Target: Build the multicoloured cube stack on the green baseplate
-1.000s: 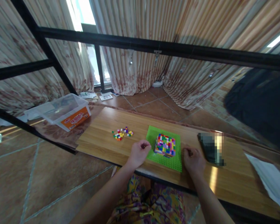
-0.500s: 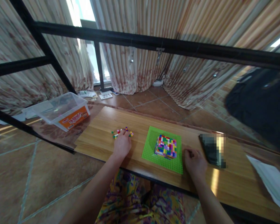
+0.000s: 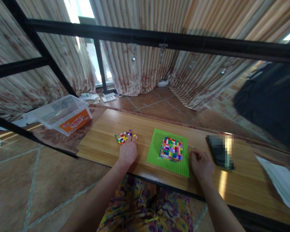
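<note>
At the near right edge of a small pile of loose colored toy bricks is my left hand. Its fingers are drawn together at the bricks, and whatever they pinch is too small to make out. A square block built of many-colored bricks stands on a green baseplate in the middle of the table. Just right of the baseplate, my right hand rests on the wood with its fingers curled in. What lies inside those fingers, if anything, is hidden.
A dark phone-like object, partly blurred, lies right of my right hand. White paper is at the right end of the wooden table. A clear plastic bin with an orange label stands beyond the left end. Black metal bars cross behind.
My left hand has drawn slightly back toward me and right, so more of the loose bricks show. My right hand stays beside the baseplate. The view has shifted slightly.
</note>
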`<state>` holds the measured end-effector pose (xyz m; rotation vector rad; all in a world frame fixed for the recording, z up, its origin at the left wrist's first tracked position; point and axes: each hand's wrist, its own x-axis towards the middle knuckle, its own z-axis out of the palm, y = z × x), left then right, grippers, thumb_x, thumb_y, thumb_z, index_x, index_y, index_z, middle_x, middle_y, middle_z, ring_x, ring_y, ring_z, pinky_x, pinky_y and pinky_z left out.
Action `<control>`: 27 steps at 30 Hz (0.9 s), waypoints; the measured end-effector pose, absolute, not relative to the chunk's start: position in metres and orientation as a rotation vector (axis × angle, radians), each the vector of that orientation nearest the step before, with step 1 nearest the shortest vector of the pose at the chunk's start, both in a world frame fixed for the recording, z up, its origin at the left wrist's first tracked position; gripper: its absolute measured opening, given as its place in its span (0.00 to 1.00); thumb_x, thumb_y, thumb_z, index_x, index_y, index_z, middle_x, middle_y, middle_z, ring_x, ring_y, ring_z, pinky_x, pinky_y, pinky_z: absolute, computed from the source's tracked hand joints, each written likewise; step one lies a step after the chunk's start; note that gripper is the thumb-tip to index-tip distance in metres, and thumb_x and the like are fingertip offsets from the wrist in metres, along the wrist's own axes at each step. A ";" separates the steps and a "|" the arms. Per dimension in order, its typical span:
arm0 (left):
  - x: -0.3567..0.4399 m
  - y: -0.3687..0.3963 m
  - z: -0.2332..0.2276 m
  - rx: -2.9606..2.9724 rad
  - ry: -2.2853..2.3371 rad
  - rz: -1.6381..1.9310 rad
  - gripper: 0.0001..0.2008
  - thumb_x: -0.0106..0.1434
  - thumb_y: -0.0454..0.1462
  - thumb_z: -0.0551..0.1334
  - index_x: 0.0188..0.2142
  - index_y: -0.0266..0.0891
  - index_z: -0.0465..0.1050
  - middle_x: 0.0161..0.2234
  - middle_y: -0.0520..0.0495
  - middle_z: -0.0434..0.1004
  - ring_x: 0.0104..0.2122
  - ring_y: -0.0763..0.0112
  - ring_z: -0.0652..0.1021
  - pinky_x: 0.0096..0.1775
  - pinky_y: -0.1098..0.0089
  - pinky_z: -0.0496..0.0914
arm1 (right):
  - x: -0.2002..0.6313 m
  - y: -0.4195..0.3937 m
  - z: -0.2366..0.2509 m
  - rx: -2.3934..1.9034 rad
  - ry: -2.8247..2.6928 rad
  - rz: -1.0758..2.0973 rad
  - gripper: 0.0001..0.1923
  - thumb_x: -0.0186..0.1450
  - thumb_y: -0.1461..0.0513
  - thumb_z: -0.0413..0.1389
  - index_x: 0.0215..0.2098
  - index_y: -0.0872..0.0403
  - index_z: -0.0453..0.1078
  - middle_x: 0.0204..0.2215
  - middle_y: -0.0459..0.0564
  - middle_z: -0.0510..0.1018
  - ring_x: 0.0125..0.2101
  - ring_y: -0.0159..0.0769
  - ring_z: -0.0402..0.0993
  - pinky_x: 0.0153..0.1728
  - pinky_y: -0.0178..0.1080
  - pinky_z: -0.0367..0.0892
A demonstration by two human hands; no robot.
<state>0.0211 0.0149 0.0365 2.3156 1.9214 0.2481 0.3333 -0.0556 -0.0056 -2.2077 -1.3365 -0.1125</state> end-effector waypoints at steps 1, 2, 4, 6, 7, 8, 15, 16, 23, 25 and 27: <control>0.024 0.013 0.036 2.310 1.912 0.242 0.22 0.59 0.25 0.49 0.52 0.35 0.63 0.48 0.36 0.69 0.44 0.59 0.75 0.39 0.65 0.72 | 0.333 -0.056 -0.006 -2.212 -1.336 -0.108 0.18 0.61 0.55 0.47 0.35 0.56 0.75 0.33 0.52 0.73 0.29 0.34 0.64 0.29 0.36 0.54; 0.026 0.011 0.036 2.306 1.904 0.233 0.23 0.59 0.25 0.50 0.54 0.34 0.62 0.48 0.36 0.69 0.43 0.59 0.75 0.38 0.66 0.72 | 0.333 -0.055 -0.006 -2.215 -1.337 -0.102 0.18 0.61 0.55 0.47 0.35 0.55 0.75 0.32 0.52 0.73 0.29 0.34 0.64 0.29 0.36 0.54; 0.030 0.009 0.036 2.305 1.898 0.207 0.26 0.58 0.25 0.50 0.56 0.32 0.60 0.47 0.36 0.69 0.42 0.60 0.76 0.38 0.66 0.72 | 0.333 -0.055 -0.006 -2.216 -1.337 -0.094 0.18 0.61 0.55 0.47 0.35 0.55 0.75 0.33 0.52 0.74 0.28 0.33 0.64 0.29 0.36 0.54; 0.031 0.008 0.035 2.316 1.896 0.191 0.27 0.57 0.25 0.51 0.57 0.31 0.59 0.47 0.36 0.69 0.42 0.60 0.76 0.38 0.67 0.72 | 0.334 -0.055 -0.006 -2.218 -1.338 -0.093 0.17 0.61 0.55 0.47 0.35 0.55 0.75 0.33 0.52 0.74 0.29 0.33 0.64 0.29 0.35 0.54; 0.031 0.008 0.035 2.325 1.891 0.196 0.27 0.57 0.25 0.51 0.57 0.31 0.59 0.48 0.37 0.70 0.42 0.61 0.76 0.39 0.68 0.71 | 0.334 -0.055 -0.007 -2.219 -1.339 -0.093 0.17 0.61 0.55 0.47 0.35 0.55 0.75 0.33 0.52 0.74 0.29 0.33 0.65 0.29 0.35 0.54; 0.030 0.008 0.035 2.334 1.884 0.210 0.27 0.57 0.25 0.51 0.57 0.31 0.59 0.48 0.37 0.70 0.43 0.61 0.75 0.39 0.68 0.71 | 0.334 -0.055 -0.007 -2.221 -1.336 -0.094 0.17 0.61 0.55 0.47 0.35 0.55 0.75 0.33 0.51 0.74 0.29 0.33 0.65 0.29 0.35 0.54; 0.025 0.006 0.030 2.297 1.836 0.491 0.11 0.64 0.32 0.51 0.43 0.38 0.69 0.44 0.41 0.71 0.45 0.62 0.73 0.44 0.66 0.70 | 0.333 -0.054 -0.007 -2.180 -1.324 -0.087 0.19 0.61 0.54 0.46 0.34 0.55 0.75 0.34 0.52 0.74 0.29 0.35 0.65 0.29 0.36 0.54; 0.025 0.005 0.031 2.271 1.819 0.571 0.10 0.64 0.32 0.52 0.41 0.39 0.70 0.44 0.42 0.71 0.45 0.63 0.73 0.46 0.66 0.69 | 0.333 -0.054 -0.006 -2.177 -1.325 -0.085 0.19 0.61 0.54 0.46 0.34 0.55 0.75 0.33 0.52 0.74 0.29 0.35 0.65 0.28 0.36 0.54; 0.049 -0.010 0.042 1.907 1.358 0.998 0.06 0.61 0.34 0.56 0.34 0.39 0.73 0.31 0.49 0.74 0.30 0.72 0.74 0.36 0.72 0.69 | 0.332 -0.054 -0.004 -2.199 -1.313 -0.074 0.19 0.61 0.54 0.46 0.34 0.55 0.75 0.33 0.52 0.74 0.28 0.34 0.64 0.28 0.36 0.54; 0.061 -0.016 0.041 1.771 1.251 1.044 0.06 0.60 0.35 0.58 0.33 0.39 0.74 0.30 0.49 0.75 0.29 0.73 0.73 0.33 0.73 0.68 | 0.332 -0.055 -0.004 -2.193 -1.319 -0.063 0.19 0.61 0.54 0.46 0.35 0.55 0.75 0.33 0.52 0.74 0.28 0.33 0.64 0.29 0.36 0.54; 0.071 -0.021 0.037 1.673 1.184 1.062 0.06 0.59 0.35 0.59 0.33 0.39 0.75 0.29 0.49 0.76 0.28 0.73 0.73 0.33 0.74 0.68 | 0.332 -0.055 -0.004 -2.198 -1.325 -0.070 0.19 0.61 0.54 0.46 0.35 0.55 0.75 0.33 0.52 0.73 0.28 0.33 0.64 0.29 0.36 0.54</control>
